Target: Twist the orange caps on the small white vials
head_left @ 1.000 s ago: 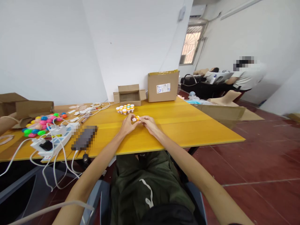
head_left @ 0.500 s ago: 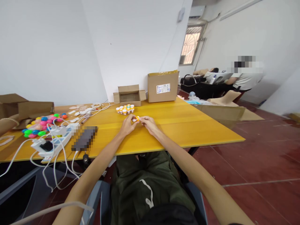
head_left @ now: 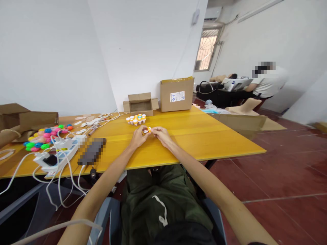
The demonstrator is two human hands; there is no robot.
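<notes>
Pinching a small orange-and-white plastic vial [head_left: 147, 130] between left hand [head_left: 138, 136] and right hand [head_left: 160, 133], low over the yellow wooden table [head_left: 194, 136]; best kept level, fingertips firm, twisted gently.

A glossy yellow wooden table [head_left: 204, 136] carries two brown cardboard boxes [head_left: 176, 94], clustered small orange-capped bottles [head_left: 136, 119], coloured plastic balls [head_left: 43, 136] and a white power strip [head_left: 57, 154].

Little shifted over the second. The small orange-and-white bottle [head_left: 147, 129] pinched between the left hand [head_left: 138, 136] and the right hand [head_left: 161, 134] turned slightly, so less of its white label faced up. The right fingertips [head_left: 152, 129] drew in closer around its orange end, and the view drifted a touch.
</notes>
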